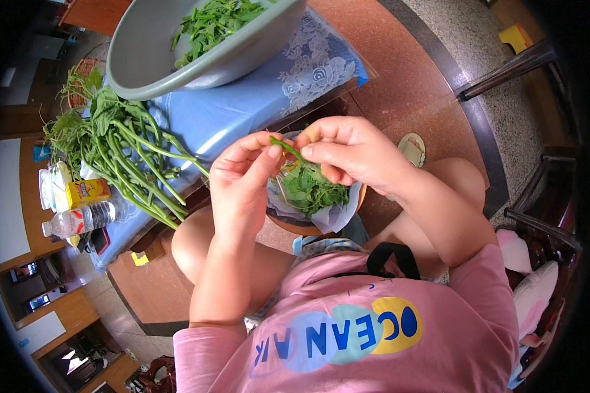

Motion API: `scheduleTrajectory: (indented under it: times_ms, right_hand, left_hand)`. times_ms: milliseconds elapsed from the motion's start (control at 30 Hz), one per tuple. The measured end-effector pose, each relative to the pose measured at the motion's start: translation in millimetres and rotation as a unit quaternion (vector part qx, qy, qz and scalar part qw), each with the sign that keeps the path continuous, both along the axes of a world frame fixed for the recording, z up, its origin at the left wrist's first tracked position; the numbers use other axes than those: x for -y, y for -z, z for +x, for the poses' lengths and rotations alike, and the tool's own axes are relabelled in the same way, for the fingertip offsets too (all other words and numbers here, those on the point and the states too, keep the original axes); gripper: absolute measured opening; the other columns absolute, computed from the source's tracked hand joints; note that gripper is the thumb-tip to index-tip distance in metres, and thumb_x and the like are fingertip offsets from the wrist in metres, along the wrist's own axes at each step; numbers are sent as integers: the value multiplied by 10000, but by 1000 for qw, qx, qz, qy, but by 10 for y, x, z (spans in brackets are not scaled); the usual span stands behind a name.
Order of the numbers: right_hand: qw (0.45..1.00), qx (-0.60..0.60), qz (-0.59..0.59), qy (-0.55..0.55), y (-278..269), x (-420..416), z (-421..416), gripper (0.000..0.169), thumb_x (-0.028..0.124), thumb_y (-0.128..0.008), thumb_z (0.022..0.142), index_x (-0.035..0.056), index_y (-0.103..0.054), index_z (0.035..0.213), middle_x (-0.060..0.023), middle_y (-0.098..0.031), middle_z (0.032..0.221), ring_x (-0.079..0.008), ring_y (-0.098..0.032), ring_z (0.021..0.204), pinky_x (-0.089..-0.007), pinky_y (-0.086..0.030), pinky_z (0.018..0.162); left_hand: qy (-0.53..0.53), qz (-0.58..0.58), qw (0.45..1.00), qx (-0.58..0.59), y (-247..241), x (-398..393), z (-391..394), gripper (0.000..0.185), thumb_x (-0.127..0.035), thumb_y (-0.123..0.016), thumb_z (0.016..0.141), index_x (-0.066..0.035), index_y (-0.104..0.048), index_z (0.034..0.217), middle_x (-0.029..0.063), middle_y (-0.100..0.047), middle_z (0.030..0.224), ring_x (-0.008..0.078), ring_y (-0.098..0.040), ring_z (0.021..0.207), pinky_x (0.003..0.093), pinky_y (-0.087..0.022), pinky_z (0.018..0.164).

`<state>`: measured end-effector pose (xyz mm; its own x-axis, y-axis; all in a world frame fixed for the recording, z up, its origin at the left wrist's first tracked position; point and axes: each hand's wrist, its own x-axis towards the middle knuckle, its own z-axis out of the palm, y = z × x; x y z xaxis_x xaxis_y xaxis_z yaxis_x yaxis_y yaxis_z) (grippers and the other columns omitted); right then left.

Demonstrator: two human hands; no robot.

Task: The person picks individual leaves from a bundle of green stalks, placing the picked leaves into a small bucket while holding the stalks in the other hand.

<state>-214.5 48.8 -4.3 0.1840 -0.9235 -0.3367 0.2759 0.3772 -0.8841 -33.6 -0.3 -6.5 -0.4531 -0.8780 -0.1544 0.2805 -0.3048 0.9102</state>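
Between my two hands is a short piece of green vegetable stem (pixel 288 148). My left hand (pixel 248 169) pinches its left end between thumb and forefinger. With thumb and fingertips, my right hand (pixel 346 150) grips the other end. Right below them stands a bin (pixel 359 196) lined with a pale bag, holding green leaves and trimmings (pixel 314 191). A bunch of long leafy green stems (pixel 132 157) lies on the table to the left. On the same table a large grey basin (pixel 142 64) contains cut greens (pixel 216 29).
The low table wears a blue cloth with white lace flowers (pixel 319 73) under clear plastic. A plastic bottle (pixel 81 218), a yellow box (pixel 88 192) and a phone (pixel 100 240) sit at its near left end. Dark wooden furniture (pixel 541 221) stands at the right.
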Motion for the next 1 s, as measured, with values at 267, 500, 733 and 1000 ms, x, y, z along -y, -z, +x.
scheduleTrajectory:
  times_ms: [267,500,733,1000]
  right_hand:
    - [989,146,33,0,124,-8,79,108,107,-542,894,12,-594,889,-74,-637,818,-78,-561,597,-198,-456,525]
    - [985,172,5,-7,151,-42,57,121,40,-544,866,-24,-603,952,-107,-655,887,-136,-635,696,-261,-547,664]
    - [984,176,-8,-11,120,-45,48,132,32,-531,877,-24,-605,971,-119,-663,912,-153,-653,729,-271,-553,679]
    - [979,200,-3,-26,171,-22,30,130,30,-536,875,-29,-601,972,-136,-662,929,-176,-663,758,-289,-560,707]
  left_hand:
    - [10,29,999,-16,-21,-36,-37,131,-4,-590,863,24,-620,987,88,-651,902,157,-619,754,267,-502,674]
    - [16,61,997,-45,-21,-22,-5,124,-9,-574,873,24,-609,987,96,-642,918,169,-627,763,278,-525,702]
    - [17,75,995,-62,-46,-15,5,122,-15,-572,876,21,-609,986,92,-642,907,166,-628,759,268,-527,707]
    - [32,64,995,-63,-63,-22,11,129,-20,-568,880,25,-604,996,93,-639,892,161,-626,758,264,-521,721]
